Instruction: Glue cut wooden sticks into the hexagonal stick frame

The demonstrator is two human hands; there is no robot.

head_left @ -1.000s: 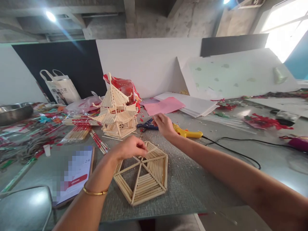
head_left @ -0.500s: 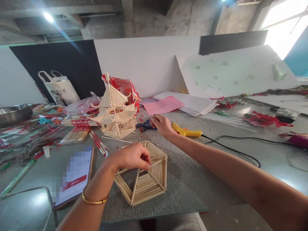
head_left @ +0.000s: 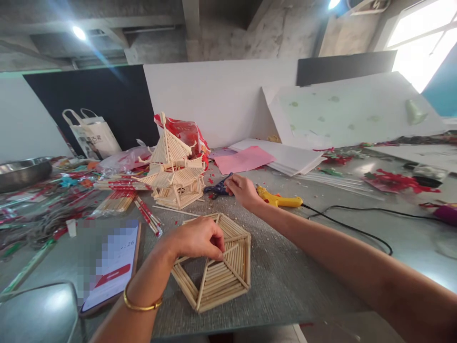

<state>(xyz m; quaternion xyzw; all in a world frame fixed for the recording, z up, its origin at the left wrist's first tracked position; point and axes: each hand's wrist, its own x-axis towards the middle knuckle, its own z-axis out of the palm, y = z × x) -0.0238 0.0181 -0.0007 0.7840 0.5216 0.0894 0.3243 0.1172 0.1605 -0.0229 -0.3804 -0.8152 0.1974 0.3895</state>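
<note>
A flat six-sided panel of wooden sticks (head_left: 223, 281) lies on the table, its wedges partly filled with parallel sticks and one at the left open. Over its middle, my left hand (head_left: 200, 238) has thumb and fingers pinched on a thin short stick (head_left: 231, 249) that lies across the panel. Farther back, my right hand (head_left: 244, 190) closes its fingers at the handle of dark blue pliers (head_left: 216, 189); the fingers partly hide the grip. Just right of that hand rests a yellow glue gun (head_left: 282, 199).
A stick-built pagoda model (head_left: 174, 174) stands behind the panel. A phone (head_left: 116, 271) lies at left, near bundled sticks (head_left: 116, 200). Pink paper (head_left: 244, 160) and white boards (head_left: 303, 164) lie at the back. The glue gun's black cord (head_left: 352, 228) crosses the right side.
My right hand has dipped slightly at the pliers, and a blue handle shows more clearly by its fingertips. My left hand stays on the panel. The whole view has shifted a little.
</note>
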